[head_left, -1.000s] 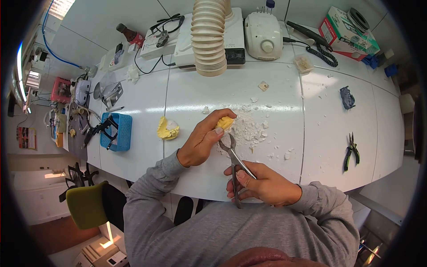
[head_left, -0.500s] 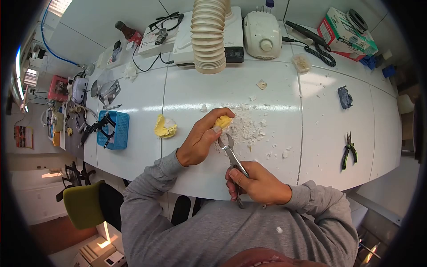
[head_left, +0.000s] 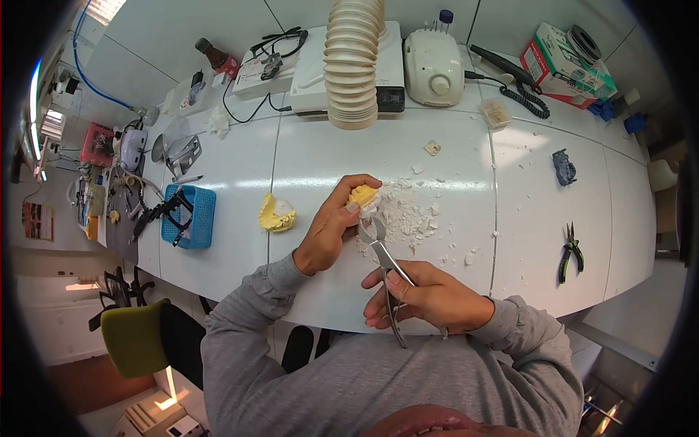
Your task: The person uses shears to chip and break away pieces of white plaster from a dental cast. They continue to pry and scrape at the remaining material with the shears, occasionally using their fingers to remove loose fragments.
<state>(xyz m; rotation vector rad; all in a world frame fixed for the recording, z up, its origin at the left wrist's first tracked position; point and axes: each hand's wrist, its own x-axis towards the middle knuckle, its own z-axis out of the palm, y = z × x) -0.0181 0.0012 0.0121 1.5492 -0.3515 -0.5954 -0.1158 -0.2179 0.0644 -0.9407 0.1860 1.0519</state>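
Observation:
My left hand (head_left: 325, 227) is closed around a small yellow dental cast (head_left: 362, 195), with white plaster along its lower side. In my right hand (head_left: 445, 297) are metal plaster nippers (head_left: 386, 256), their handles spread and my fingers loosened around them. The nippers' jaws are apart, right at the lower edge of the cast. White plaster crumbs (head_left: 409, 215) lie scattered on the table just right of the cast. A second yellow dental cast (head_left: 277, 213), horseshoe-shaped, rests to the left of my left hand.
A blue basket (head_left: 206, 218) stands at the left. Over the back of the white table (head_left: 342, 156) hangs a ribbed suction hose (head_left: 352, 73), beside a white control box (head_left: 435, 69). Green-handled pliers (head_left: 571, 255) and a grey-blue piece (head_left: 563, 168) lie at the right.
The nippers' handles have spread and my right fingers have loosened from their tighter grip. My left hand has turned the cast slightly. The whole view has shifted a little.

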